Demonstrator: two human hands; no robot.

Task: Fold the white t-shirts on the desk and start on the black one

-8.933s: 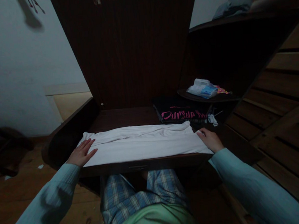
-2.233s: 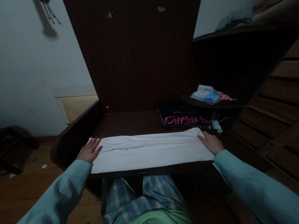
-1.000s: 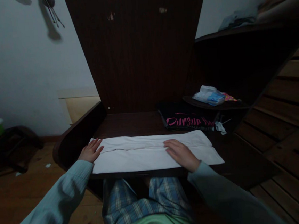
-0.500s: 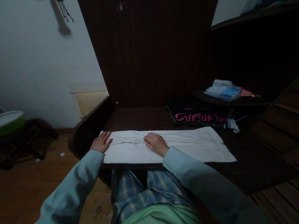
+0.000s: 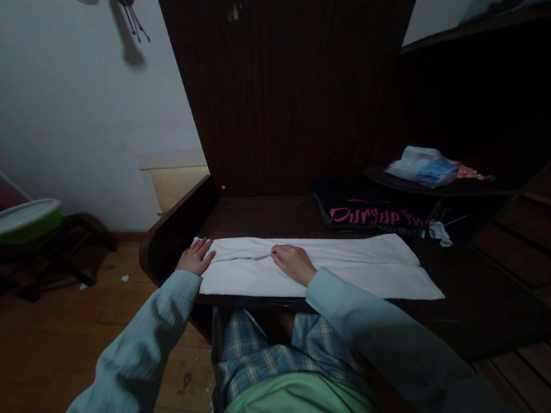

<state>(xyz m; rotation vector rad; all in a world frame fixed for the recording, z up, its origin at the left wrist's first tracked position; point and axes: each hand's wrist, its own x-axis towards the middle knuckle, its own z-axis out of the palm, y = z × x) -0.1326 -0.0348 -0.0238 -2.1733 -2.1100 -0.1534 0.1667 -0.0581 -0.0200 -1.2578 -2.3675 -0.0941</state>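
A folded white cloth (image 5: 358,265) lies along the near edge of the dark table (image 5: 261,211). The left hand (image 5: 196,258) rests flat on its left end, fingers apart. The right hand (image 5: 295,264) sits near the cloth's middle, fingers curled against it (whether they pinch it, I cannot tell). Behind, toward the right, lies a black garment (image 5: 367,205) with pink lettering, beside a shelf (image 5: 378,178) holding a plastic packet (image 5: 421,167).
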